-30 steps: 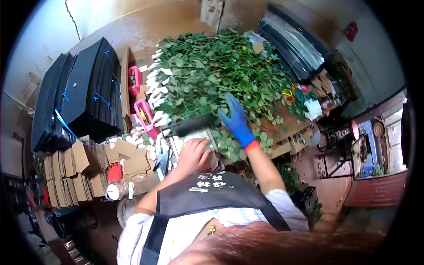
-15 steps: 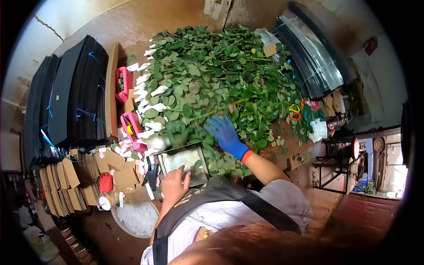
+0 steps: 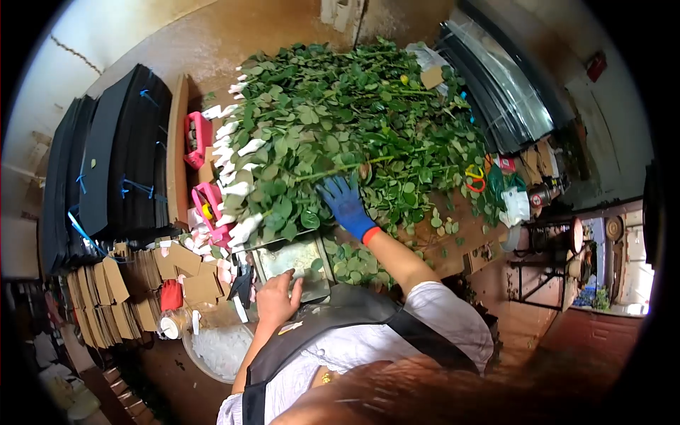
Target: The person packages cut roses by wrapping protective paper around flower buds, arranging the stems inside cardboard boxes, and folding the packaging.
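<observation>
A wide pile of leafy green rose stems (image 3: 333,134) covers the table, with white-wrapped flower heads (image 3: 244,230) along its left side. My right hand (image 3: 346,207), in a blue glove with an orange cuff, lies on the near part of the pile, fingers spread. I see nothing gripped in it, though leaves surround its fingertips. My bare left hand (image 3: 278,297) is at the metal-framed box (image 3: 326,258) in front of me, thumb apart from the fingers, holding nothing visible.
Pink baskets (image 3: 200,138) and stacked black sheets (image 3: 120,156) stand on the left. Cardboard pieces (image 3: 113,280) and a tub of white material (image 3: 216,350) are at the lower left. Orange-yellow scissors (image 3: 474,177) lie at the right, below a rolled plastic bundle (image 3: 496,78).
My right hand has shifted left across the stems. The nearest white-wrapped head, blurred before, now lies still slightly farther left. My left hand has barely moved.
</observation>
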The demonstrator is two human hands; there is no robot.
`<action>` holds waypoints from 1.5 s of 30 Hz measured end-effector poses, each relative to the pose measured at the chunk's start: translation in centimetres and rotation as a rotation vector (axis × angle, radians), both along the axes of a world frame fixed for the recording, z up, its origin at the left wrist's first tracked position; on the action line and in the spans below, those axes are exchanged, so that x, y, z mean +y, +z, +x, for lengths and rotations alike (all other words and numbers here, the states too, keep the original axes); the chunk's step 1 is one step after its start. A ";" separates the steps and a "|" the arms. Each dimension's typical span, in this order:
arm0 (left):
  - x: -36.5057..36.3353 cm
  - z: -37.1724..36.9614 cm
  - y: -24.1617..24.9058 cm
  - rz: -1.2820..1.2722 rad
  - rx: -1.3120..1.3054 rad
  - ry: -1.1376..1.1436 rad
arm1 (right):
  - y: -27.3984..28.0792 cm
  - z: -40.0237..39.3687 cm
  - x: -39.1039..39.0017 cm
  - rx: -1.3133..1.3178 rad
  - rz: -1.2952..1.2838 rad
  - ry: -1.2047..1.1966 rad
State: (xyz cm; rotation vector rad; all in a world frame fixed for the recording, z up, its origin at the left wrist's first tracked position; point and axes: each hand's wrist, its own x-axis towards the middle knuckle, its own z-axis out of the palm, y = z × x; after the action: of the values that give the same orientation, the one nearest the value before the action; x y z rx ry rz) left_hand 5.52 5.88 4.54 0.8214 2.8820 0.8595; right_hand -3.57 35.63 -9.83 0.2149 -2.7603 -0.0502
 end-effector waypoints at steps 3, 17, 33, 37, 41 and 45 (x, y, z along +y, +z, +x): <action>-0.2 0.1 -0.1 0.020 0.004 0.002 | -0.3 -5.6 0.0 0.135 -0.002 0.010; -0.8 0.2 -0.4 0.096 0.064 -0.041 | 3.2 3.5 -0.1 -0.210 0.100 0.130; -32.0 -25.4 13.5 -0.098 1.116 0.852 | 16.4 12.5 -7.3 -0.137 -0.792 -0.007; -38.8 -28.6 22.6 -0.513 0.429 1.242 | 19.2 12.2 -10.0 -0.049 -0.698 0.138; -45.7 -31.8 21.3 -0.605 0.472 0.980 | 18.8 12.9 -11.2 -0.027 -0.636 0.168; -48.2 -34.1 22.4 -0.447 0.431 0.551 | 19.4 14.1 -13.0 -0.044 -0.633 0.172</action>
State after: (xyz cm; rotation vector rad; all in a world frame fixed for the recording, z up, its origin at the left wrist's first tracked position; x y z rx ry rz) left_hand -28.62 -42.30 26.93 0.1772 3.5384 -0.0015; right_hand 10.51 22.67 9.55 0.2772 -2.6301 0.8616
